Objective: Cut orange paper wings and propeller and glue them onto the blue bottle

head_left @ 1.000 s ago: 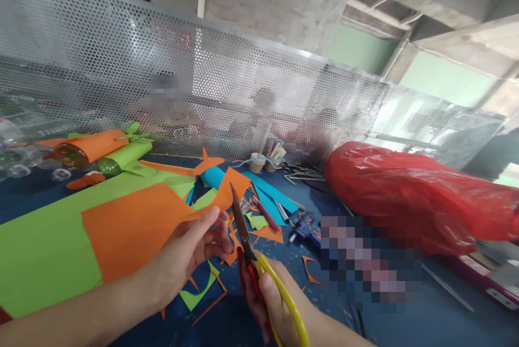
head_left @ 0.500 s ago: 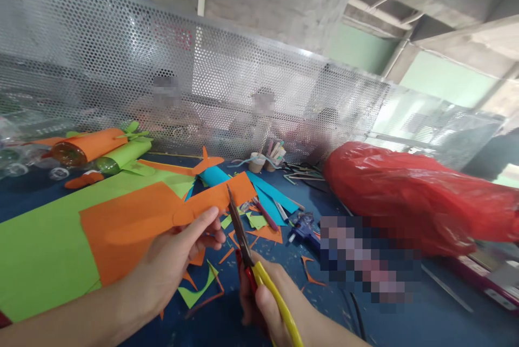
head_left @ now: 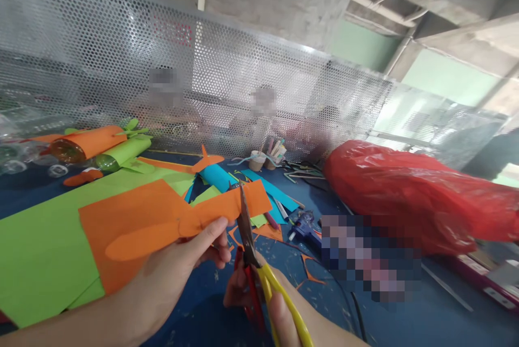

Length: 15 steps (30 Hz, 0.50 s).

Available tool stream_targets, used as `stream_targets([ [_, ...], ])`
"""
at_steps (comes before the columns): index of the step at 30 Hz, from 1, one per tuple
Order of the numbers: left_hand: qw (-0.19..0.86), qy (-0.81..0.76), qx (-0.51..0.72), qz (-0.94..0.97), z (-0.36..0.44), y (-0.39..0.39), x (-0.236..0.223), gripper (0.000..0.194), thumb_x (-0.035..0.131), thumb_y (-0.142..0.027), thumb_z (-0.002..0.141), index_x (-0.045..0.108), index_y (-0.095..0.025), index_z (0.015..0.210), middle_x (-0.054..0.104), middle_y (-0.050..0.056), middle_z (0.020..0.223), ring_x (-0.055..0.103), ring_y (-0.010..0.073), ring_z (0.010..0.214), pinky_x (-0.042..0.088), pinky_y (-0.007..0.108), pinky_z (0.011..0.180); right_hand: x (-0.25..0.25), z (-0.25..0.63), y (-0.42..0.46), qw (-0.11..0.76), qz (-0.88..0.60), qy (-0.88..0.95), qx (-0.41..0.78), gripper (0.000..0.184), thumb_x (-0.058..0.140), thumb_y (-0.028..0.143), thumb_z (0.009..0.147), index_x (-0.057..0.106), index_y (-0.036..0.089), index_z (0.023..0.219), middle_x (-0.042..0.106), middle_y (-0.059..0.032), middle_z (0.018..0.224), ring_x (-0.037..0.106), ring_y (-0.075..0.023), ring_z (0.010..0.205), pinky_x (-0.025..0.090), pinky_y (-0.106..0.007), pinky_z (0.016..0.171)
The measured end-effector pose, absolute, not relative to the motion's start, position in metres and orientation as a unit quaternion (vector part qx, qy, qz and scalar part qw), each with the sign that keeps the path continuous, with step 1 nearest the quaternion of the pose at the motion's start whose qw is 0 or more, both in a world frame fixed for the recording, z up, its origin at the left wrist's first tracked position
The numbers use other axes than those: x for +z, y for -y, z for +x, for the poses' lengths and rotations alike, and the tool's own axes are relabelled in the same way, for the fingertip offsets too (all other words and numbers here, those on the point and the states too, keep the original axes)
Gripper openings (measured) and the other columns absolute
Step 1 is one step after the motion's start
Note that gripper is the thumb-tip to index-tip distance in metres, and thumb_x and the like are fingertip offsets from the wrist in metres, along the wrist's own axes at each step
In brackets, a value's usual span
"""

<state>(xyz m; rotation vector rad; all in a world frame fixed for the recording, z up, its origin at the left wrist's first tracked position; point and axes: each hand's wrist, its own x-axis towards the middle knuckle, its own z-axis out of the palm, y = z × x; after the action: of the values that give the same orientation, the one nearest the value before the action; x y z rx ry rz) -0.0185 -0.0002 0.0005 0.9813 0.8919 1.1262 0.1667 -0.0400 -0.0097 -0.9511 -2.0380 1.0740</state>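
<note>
My left hand (head_left: 203, 247) pinches a narrow strip of orange paper (head_left: 221, 207), its thumb on top; the strip has a rounded, cut-out end at the left. My right hand (head_left: 275, 293) grips scissors (head_left: 249, 239) with yellow and red handles. Their dark blades stand across the strip near its square right end. Below the strip's rounded end lies a larger orange sheet (head_left: 138, 206), resting on green paper (head_left: 44, 244). Part of my left hand's fingers is hidden behind the strip.
Paper-wrapped bottles (head_left: 99, 142) lie at the back left. A blue glue gun (head_left: 304, 228), orange scraps (head_left: 311, 270) and blue paper (head_left: 279, 195) are on the blue table (head_left: 405, 320). Cups of pens (head_left: 257, 160) stand by the perforated metal screen (head_left: 227, 77). A red plastic bag (head_left: 401, 201) is at right.
The orange strip and both hands have shifted slightly to the right. The scissors have moved along with them, and the strip's rounded left end now shows more clearly.
</note>
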Motion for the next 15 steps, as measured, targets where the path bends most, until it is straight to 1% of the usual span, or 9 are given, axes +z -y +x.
stream_targets([
  [4,0.662,-0.386,0.492,0.414,-0.0173,0.0016,0.0023,0.030,0.076,-0.049,0.067,0.069,-0.020,0.064,0.064,-0.002,0.063,0.059,0.0155,0.061,0.049,0.028,0.064,-0.0086,0.1686,0.0377,0.301,-0.332,0.800,0.400,0.062,0.021,0.070,0.090,0.053,0.020,0.109,0.061,-0.0125,0.092,0.060,-0.0226,0.077,0.052,-0.034,0.070],
  [8,0.674,-0.378,0.484,0.411,-0.0176,0.0019,0.0015,0.030,0.075,-0.049,0.069,0.067,-0.021,0.064,0.063,-0.003,0.062,0.057,0.0150,0.061,0.047,0.027,0.062,-0.0092,0.1681,0.0383,0.313,-0.358,0.792,0.383,0.068,0.019,0.073,0.088,0.056,0.018,0.105,0.060,-0.0130,0.088,0.060,-0.0229,0.073,0.052,-0.034,0.069],
  [11,0.671,-0.385,0.475,0.419,-0.0172,0.0025,0.0026,0.032,0.074,-0.051,0.068,0.066,-0.020,0.063,0.062,-0.003,0.062,0.057,0.0149,0.059,0.047,0.028,0.062,-0.0098,0.1682,0.0387,0.304,-0.360,0.796,0.380,0.071,0.018,0.074,0.088,0.056,0.017,0.106,0.060,-0.0143,0.090,0.060,-0.0232,0.074,0.051,-0.035,0.069],
  [15,0.659,-0.407,0.473,0.421,-0.0161,0.0027,0.0039,0.034,0.074,-0.053,0.068,0.066,-0.020,0.064,0.063,-0.002,0.063,0.058,0.0154,0.059,0.048,0.030,0.065,-0.0090,0.1701,0.0378,0.304,-0.340,0.811,0.366,0.068,0.018,0.070,0.090,0.056,0.015,0.107,0.063,-0.0155,0.089,0.061,-0.0235,0.073,0.051,-0.034,0.066],
])
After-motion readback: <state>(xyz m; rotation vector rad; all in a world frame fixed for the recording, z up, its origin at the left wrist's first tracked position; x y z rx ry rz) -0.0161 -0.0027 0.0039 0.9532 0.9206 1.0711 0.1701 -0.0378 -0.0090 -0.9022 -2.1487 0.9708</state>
